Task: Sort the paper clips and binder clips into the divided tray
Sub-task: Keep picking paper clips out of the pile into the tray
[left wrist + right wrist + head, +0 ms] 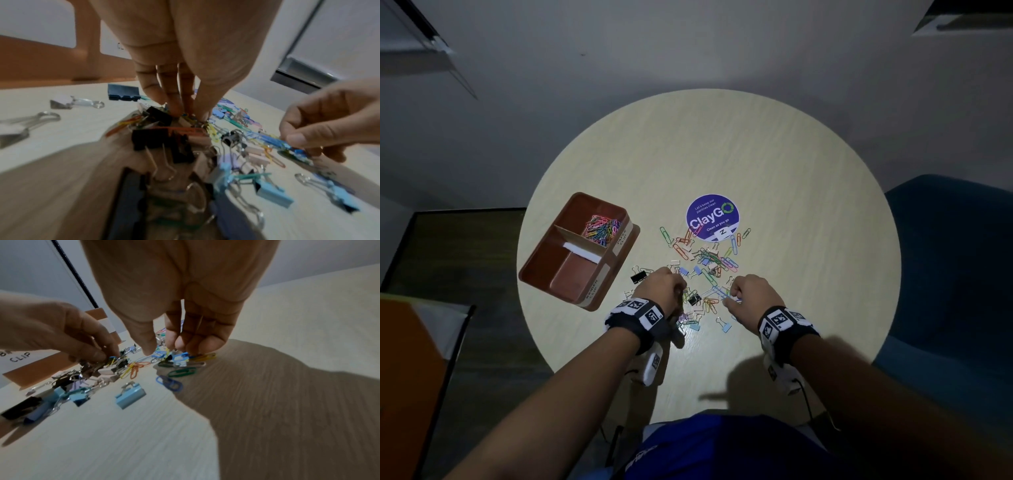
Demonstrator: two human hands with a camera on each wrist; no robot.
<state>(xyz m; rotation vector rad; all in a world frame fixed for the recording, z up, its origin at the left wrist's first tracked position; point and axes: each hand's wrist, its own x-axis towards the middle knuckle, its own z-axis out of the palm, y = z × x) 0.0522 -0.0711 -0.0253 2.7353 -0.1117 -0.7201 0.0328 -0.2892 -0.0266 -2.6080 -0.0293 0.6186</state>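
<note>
A brown divided tray (pixel 541 270) sits at the table's left, with coloured paper clips (pixel 602 226) in its far compartment; the near compartments look bare. Loose paper clips and binder clips (pixel 709 262) lie scattered mid-table. My left hand (pixel 683 290) reaches into the near part of the pile and pinches yellow and blue paper clips (pixel 190 117) with bunched fingertips. My right hand (pixel 730 297) pinches blue paper clips (pixel 287 146) between thumb and fingers, just above the table. A black binder clip (pixel 638 277) lies left of my left hand. A light blue one (pixel 130 395) lies nearer me.
A round purple ClayGO sticker (pixel 712 217) is stuck on the table behind the pile. A blue chair (pixel 945 274) stands at the right and an orange object (pixel 407 377) at the left. The tray's near wall carries a label reading CLIP (pixel 19 356).
</note>
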